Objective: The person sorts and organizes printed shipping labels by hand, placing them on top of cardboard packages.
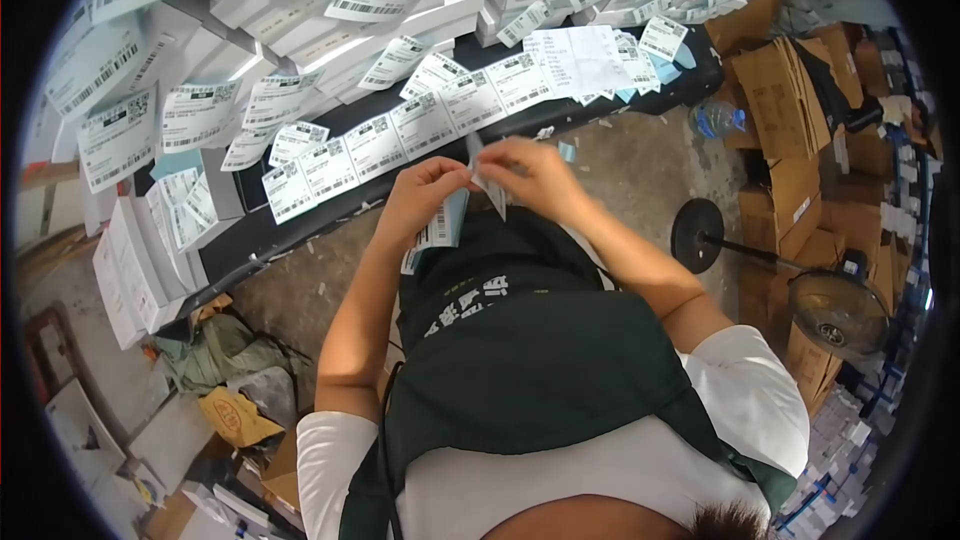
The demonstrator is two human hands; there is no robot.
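The label strip (440, 228) is thin paper on a slick backing. It is likely almost weightless, floppy and easy to crease or tear, and sticky wherever a label lifts free. It is best taken at an edge or corner with fingertips only, keeping the adhesive face off the skin.

The strip is white with black barcodes and fine print, and its backing is a pale blue-grey. It hangs down from the fingers in front of the dark green apron (520, 340).

The left hand (425, 195) pinches the top of the strip between thumb and fingers. The right hand (535, 175) is closed in a fingertip pinch on 1 paper tab (492, 192) at the strip's upper end. I cannot tell whether that is a peeled label or backing.

Both hands meet just in front of the black bench edge (255, 238), where a row of labels (400, 135) is stuck side by side. White boxes (130, 275) are stacked at the bench's left end.
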